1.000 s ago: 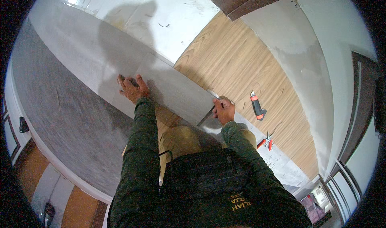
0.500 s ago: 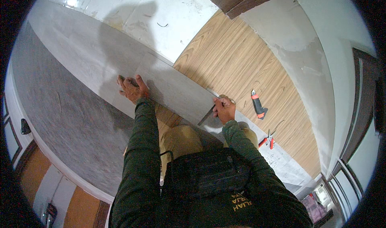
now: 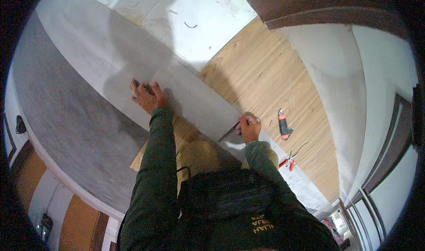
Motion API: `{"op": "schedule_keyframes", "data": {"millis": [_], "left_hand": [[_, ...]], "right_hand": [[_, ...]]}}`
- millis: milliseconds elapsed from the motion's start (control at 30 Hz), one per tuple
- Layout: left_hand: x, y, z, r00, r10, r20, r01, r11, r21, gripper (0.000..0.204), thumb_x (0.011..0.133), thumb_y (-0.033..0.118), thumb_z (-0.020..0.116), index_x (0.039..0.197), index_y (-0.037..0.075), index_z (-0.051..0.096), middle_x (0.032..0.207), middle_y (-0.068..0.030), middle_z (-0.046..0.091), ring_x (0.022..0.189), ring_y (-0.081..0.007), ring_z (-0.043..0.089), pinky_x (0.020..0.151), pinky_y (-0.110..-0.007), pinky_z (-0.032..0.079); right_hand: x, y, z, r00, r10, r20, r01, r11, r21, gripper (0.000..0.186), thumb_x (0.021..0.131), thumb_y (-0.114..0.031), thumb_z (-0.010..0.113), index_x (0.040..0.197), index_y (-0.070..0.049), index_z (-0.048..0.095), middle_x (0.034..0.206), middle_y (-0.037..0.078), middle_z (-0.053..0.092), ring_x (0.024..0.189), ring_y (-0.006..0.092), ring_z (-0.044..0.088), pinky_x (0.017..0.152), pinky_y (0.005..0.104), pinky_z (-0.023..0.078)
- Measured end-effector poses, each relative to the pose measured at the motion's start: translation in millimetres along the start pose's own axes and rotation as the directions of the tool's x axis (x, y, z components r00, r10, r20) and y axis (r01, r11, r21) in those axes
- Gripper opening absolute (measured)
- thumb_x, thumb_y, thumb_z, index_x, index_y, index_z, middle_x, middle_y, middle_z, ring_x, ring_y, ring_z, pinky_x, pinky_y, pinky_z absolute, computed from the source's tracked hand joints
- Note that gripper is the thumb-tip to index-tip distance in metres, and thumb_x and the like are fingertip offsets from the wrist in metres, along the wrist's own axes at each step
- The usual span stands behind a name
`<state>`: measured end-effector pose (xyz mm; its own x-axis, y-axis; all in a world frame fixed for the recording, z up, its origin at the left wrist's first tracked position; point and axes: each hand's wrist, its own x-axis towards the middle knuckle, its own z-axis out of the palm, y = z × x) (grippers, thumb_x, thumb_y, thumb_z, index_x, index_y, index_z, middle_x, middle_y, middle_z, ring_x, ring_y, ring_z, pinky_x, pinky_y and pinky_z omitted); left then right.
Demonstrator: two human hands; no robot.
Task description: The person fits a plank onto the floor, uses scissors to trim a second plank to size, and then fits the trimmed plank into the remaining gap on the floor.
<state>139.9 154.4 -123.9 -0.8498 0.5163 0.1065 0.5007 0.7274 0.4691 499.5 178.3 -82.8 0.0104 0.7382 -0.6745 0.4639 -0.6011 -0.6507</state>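
A long pale grey sheet (image 3: 190, 89) lies diagonally across the floor in front of me. My left hand (image 3: 149, 97) rests on it with fingers spread, holding nothing. At the sheet's near right end, my right hand (image 3: 249, 129) is closed, its fingertips on the end of a narrow dark strip (image 3: 229, 132) that runs along the sheet's cut edge. A small tan curved piece shows behind those fingers; what it is I cannot make out. Right of this hand, a red and black utility knife (image 3: 283, 126) lies on wood-patterned flooring (image 3: 261, 69). Red-handled pliers (image 3: 289, 161) lie nearer to me.
Dark grey flooring (image 3: 75, 105) stretches along the left. White floor (image 3: 203, 30) with a thin dark scrap on it lies beyond the sheet. A wood-patterned piece (image 3: 183, 134) shows by my knees. Dark brown wood (image 3: 327, 5) stands at the far right, beside a pale wall (image 3: 385, 65).
The view has shifted a little, so the floor and the tools sit slightly lower on the right. Both hands keep nearly the same places on the sheet.
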Motion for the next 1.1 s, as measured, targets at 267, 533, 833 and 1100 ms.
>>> {"op": "schedule_keyframes", "data": {"millis": [267,533,833,1100], "left_hand": [[-7.2,-0.9,-4.1,1.0,0.003,0.008,-0.003,0.999,0.039,0.047,0.092,0.047,0.054,0.101,0.001,0.054,0.156,-0.0227,0.034,0.144,-0.0411,0.033,0.115,-0.066,0.012],[-6.9,6.6,-8.5,0.998,0.062,0.013,-0.063,0.996,0.066,0.043,0.093,0.043,0.056,0.106,0.002,0.053,0.155,-0.0267,0.033,0.14,-0.0428,0.036,0.113,-0.065,0.015],[-11.8,-24.3,-0.7,1.0,-0.008,-0.028,0.007,0.998,-0.056,0.037,0.094,0.035,0.058,0.105,0.0,0.054,0.152,-0.0293,0.036,0.141,-0.0427,0.035,0.115,-0.058,0.016],[-5.6,-9.9,-2.4,0.996,0.089,-0.027,-0.091,0.993,-0.072,0.036,0.093,0.033,0.059,0.097,-0.002,0.056,0.153,-0.025,0.037,0.144,-0.0426,0.03,0.115,-0.057,0.019]], "right_hand": [[-5.7,6.3,-0.1,0.994,-0.106,-0.036,0.103,0.992,-0.067,0.032,0.097,-0.025,0.065,0.078,0.0,0.06,0.054,0.006,0.059,0.044,0.013,0.056,0.042,0.0294,0.045],[-9.4,-11.9,-2.9,1.0,0.028,0.007,-0.028,0.997,-0.076,0.033,0.096,-0.023,0.066,0.074,0.001,0.061,0.055,0.007,0.061,0.043,0.014,0.058,0.042,0.0301,0.047],[-10.3,-9.8,3.4,0.999,0.009,0.039,-0.003,0.989,-0.15,0.021,0.097,-0.02,0.062,0.089,0.0,0.064,0.06,0.008,0.063,0.046,0.0154,0.058,0.044,0.0321,0.046],[-12.4,-12.9,2.2,0.994,0.106,-0.008,-0.105,0.99,0.094,0.02,0.095,-0.017,0.067,0.087,0.001,0.063,0.064,0.007,0.063,0.05,0.0103,0.057,0.045,0.0268,0.048]]}}
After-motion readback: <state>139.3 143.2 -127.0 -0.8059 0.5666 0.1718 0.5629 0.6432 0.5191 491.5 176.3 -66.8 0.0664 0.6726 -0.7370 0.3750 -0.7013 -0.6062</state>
